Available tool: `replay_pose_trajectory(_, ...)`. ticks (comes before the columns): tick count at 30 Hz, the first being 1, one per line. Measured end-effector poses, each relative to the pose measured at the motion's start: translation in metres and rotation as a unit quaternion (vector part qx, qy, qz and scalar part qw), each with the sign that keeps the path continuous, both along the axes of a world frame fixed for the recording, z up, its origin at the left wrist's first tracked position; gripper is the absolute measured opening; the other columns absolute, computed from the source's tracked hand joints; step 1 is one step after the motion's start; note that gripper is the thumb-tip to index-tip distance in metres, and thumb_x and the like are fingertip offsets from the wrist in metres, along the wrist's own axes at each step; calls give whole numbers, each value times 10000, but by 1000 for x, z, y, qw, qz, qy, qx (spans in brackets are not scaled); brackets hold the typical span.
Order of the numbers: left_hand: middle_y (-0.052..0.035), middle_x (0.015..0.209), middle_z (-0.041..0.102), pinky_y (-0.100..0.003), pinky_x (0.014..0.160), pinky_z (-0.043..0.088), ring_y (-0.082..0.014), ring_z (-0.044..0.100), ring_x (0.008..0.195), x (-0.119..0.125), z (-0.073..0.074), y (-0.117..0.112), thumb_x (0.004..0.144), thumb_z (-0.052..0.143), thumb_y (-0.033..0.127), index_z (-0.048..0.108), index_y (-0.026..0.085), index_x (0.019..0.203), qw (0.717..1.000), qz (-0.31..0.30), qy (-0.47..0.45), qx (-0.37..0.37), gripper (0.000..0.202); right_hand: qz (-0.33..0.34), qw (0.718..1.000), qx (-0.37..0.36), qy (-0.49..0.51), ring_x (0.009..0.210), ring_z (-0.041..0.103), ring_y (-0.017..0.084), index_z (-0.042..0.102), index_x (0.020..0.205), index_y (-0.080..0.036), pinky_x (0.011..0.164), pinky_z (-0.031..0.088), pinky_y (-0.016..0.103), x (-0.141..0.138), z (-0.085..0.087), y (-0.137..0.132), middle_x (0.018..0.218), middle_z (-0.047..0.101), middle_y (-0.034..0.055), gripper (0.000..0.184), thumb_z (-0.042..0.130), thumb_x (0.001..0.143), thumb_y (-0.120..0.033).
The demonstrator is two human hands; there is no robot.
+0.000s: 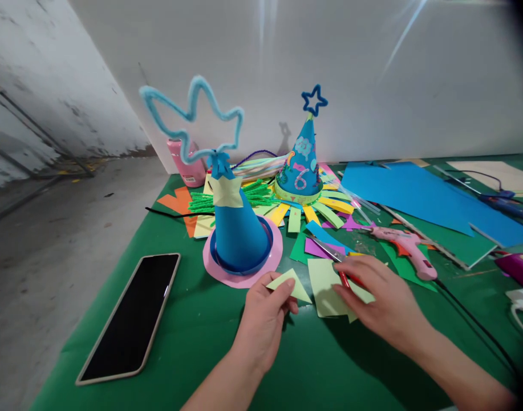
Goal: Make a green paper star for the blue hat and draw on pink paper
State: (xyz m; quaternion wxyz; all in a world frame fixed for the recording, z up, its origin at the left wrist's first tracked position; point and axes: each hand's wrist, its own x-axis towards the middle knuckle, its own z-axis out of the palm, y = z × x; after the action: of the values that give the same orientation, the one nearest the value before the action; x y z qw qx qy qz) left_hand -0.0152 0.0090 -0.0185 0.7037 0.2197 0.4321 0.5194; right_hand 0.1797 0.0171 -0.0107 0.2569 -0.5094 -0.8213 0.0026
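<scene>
My left hand [265, 314] pinches a small folded piece of pale green paper [296, 285] between thumb and fingers. In my right hand [383, 299] is a pair of scissors [325, 249] with red handles, its blades pointing away to the upper left. Pale green paper sheets [323, 291] lie on the table under the right hand. Just beyond the left hand stands a blue paper cone hat [239, 240] with a pink brim, a pale yellow paper star on its front and a light blue fuzzy wire shape on top.
A second, decorated cone hat [304, 162] stands farther back. A phone [133, 319] lies at the left on the green table [193, 365]. To the right are a pink glue gun [409, 248], its cord, and blue sheets [415, 194]. Green pipe cleaners [203, 202] and a pink bottle [188, 165] sit behind.
</scene>
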Motion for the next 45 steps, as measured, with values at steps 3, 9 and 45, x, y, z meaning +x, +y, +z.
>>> replay_pose_trajectory(3,33,553,513,-177,471,339,-57,430,462,1,-3,-1,683,653,210,553,142,645,1000,-11,-10,13,127,139,989,32,29,870,547,165,570,933,-225,733,445,291,-24,-2,0,928,586,56,179,522,776,-153)
replay_pose_trajectory(9,16,565,517,-196,519,372,-76,445,513,0,0,1,725,612,211,586,128,629,999,-7,-22,34,130,190,977,82,50,853,533,164,596,816,-237,722,431,303,-42,-7,7,896,557,32,136,544,765,-122)
replay_pose_trajectory(45,29,552,520,-199,543,358,-83,466,532,-9,-5,11,720,597,261,564,140,651,964,-89,228,103,143,157,773,-436,433,586,405,82,567,750,-133,526,319,193,-61,-2,16,668,524,-8,191,448,845,-247)
